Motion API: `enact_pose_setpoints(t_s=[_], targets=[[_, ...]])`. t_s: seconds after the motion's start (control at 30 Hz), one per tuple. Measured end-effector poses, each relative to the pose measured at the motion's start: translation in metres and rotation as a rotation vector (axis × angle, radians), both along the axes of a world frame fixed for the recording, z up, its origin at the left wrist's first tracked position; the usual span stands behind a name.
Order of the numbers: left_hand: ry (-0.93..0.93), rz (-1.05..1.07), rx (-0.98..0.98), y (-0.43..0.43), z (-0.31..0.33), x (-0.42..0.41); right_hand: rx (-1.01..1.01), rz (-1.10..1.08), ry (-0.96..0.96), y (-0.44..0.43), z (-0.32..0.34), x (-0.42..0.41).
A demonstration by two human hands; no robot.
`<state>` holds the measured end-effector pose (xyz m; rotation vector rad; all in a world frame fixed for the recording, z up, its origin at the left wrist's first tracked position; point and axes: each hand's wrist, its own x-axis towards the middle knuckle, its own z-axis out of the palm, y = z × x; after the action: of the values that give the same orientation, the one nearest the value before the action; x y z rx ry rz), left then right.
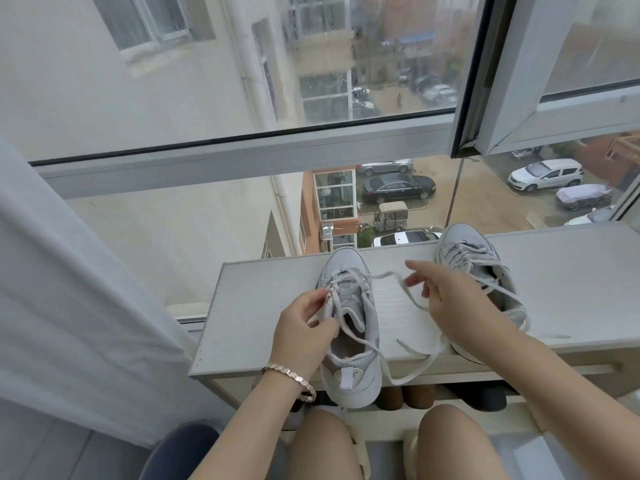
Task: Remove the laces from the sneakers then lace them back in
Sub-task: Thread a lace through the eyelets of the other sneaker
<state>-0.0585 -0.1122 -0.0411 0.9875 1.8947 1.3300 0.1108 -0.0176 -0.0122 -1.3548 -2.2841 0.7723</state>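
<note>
Two pale grey sneakers stand on a white shelf top (263,299) by the window. The near sneaker (356,327) points away from me, its heel over the shelf's front edge. My left hand (304,330) pinches its left eyelet flap. My right hand (446,299) pinches the white lace (384,275) and holds it out to the right of the shoe; a loose length (408,372) trails over the front edge. The second sneaker (474,261) sits laced at the back right, partly behind my right hand.
A large window (242,140) rises straight behind the shelf, with an opened sash (554,109) at the upper right. A white curtain (69,289) hangs on the left. Shoes are stored under the shelf (415,396). My knees are below.
</note>
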Motion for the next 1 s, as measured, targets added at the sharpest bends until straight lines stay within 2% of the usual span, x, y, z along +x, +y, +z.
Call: enact_pose_setpoints(t_s=[0.13,0.33,0.57,0.77,1.0], targets=[[0.040,0.011,-0.023,0.002,0.001,-0.003,0.111,-0.027,0.259,0.000,0.009,0.006],[0.145,0.042,0.015,-0.002,-0.001,0.001,0.077,0.052,0.385,0.000,0.033,0.006],[0.149,-0.081,0.019,-0.013,-0.001,0.011,0.108,0.353,0.128,-0.005,0.019,-0.031],[0.167,-0.050,-0.049,-0.021,-0.006,0.019,0.042,0.448,-0.055,0.000,-0.001,-0.042],[0.189,-0.017,-0.018,-0.019,-0.010,0.024,-0.060,0.352,0.022,0.004,-0.006,-0.027]])
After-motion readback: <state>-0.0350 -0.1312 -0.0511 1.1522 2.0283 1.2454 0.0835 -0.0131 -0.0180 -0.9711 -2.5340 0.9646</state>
